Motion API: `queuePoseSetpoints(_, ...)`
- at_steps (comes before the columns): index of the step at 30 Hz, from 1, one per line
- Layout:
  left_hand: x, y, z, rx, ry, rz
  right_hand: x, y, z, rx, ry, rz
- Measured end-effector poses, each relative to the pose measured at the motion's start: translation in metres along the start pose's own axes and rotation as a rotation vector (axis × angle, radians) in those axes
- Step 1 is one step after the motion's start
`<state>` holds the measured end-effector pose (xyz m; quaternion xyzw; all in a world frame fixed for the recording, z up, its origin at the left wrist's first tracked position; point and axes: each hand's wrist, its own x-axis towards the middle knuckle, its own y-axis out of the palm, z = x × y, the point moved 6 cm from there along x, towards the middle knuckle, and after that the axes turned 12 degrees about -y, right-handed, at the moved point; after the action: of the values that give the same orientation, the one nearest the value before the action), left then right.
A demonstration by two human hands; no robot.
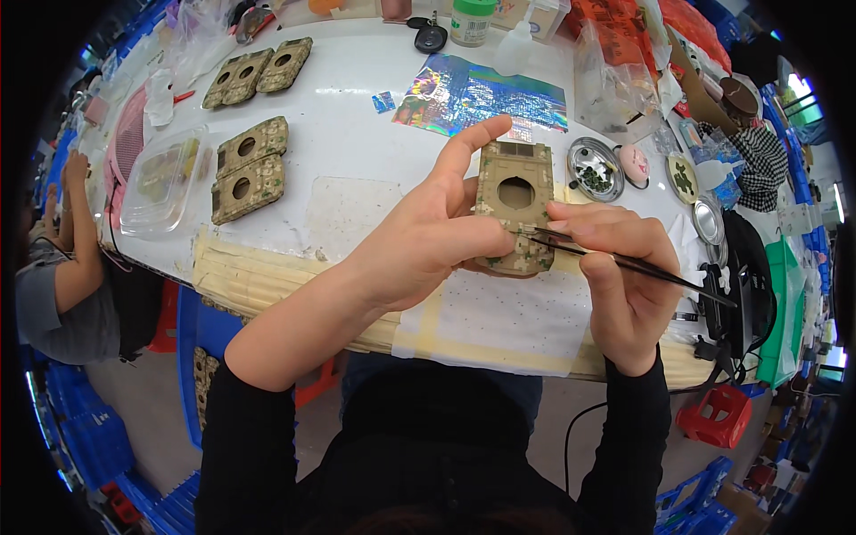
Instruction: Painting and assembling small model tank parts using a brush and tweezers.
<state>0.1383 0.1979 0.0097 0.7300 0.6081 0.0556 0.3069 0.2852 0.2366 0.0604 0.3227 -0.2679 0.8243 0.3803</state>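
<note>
Head cam: my left hand (pixel 415 234) was clamped round the camo hull (pixel 523 217) mid-frame, probably to steady it while my right hand (pixel 629 272) pinched tweezers (pixel 687 283) at its lower end. Dish (pixel 582 152) sat upper right, handy I guess.

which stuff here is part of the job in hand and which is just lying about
Seems part of the job:
- camouflage model hull, in the left hand
- black tweezers, in the right hand
- likely the small dark green pieces in the metal dish
- matching hulls

Apparently just lying about:
- key fob
- green-lidded jar
- clear plastic box
- red stool
</note>
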Motion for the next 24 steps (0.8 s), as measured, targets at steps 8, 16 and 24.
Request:
queuePoseSetpoints(8, 0.0003, -0.0006, 0.0017, -0.013, -0.038, 0.026, -0.0013, -0.0004, -0.0014, 0.006, -0.009, 0.002)
queuePoseSetpoints(16, 0.0031, -0.002, 0.0023, -0.021, 0.001, 0.028, -0.0007, 0.0002, -0.0007, 0.009, -0.007, 0.004)
queuePoseSetpoints(24, 0.0027, -0.0015, 0.0007, -0.007, 0.008, 0.015, -0.0009, -0.0003, -0.0008, 0.029, -0.003, 0.0)
